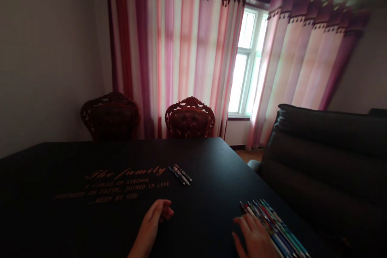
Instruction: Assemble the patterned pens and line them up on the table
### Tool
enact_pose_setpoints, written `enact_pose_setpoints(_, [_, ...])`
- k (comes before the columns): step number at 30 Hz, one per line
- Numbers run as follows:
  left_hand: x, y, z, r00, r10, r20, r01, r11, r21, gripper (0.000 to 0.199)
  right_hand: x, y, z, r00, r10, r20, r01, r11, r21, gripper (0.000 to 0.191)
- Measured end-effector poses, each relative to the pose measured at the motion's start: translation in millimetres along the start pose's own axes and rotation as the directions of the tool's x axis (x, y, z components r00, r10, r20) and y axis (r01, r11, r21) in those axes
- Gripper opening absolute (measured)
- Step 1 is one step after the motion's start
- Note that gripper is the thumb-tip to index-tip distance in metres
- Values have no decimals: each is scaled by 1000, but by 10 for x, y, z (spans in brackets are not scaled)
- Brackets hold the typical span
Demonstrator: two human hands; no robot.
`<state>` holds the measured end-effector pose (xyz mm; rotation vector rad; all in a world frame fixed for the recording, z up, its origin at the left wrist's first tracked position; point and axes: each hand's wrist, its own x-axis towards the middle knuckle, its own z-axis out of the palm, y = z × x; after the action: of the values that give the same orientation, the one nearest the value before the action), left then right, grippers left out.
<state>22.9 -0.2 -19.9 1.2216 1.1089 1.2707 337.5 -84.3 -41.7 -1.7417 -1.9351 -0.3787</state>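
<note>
1. Some progress shows: a small group of pens [181, 175] lies on the dark table [208, 205], beside its printed lettering [127, 183].
2. Most remain in the larger row of pens [278, 225] near the table's right edge.
3. The right hand [253, 231] spreads at that row; contact is unclear.
4. The left hand [157, 212] curls loosely; whether it holds anything cannot be told.

Bench [208, 213]: open lane between left hand [159, 213] and right hand [254, 234], running to the far edge. Obstacles: small pen cluster [180, 175], left of the lane; pen row [279, 224], right of the lane, partly behind the right hand; black padded seat [326, 173], past right edge; carved chairs [191, 121], past far edge.
</note>
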Motion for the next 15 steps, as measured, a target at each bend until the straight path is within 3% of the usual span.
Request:
enact_pose_setpoints(3, [-15,4,42,1000,23,-1,-23,999,26,47,321,-434,155,993,-50,107,38,993,109,28])
enact_pose_setpoints(7, [-30,18,77,999,43,-10,-42,998,52,54,798,-870,420,986,-85,145,52,975,215,34])
enact_pose_setpoints(11, [-27,13,75,998,58,1,-58,996,68,59,1226,-1084,710,991,6,130,-32,980,196,26])
enact_pose_setpoints(15, [24,-82,69,997,73,29,-75,994,77,63,1441,-1154,924,992,79,95,-97,974,203,13])
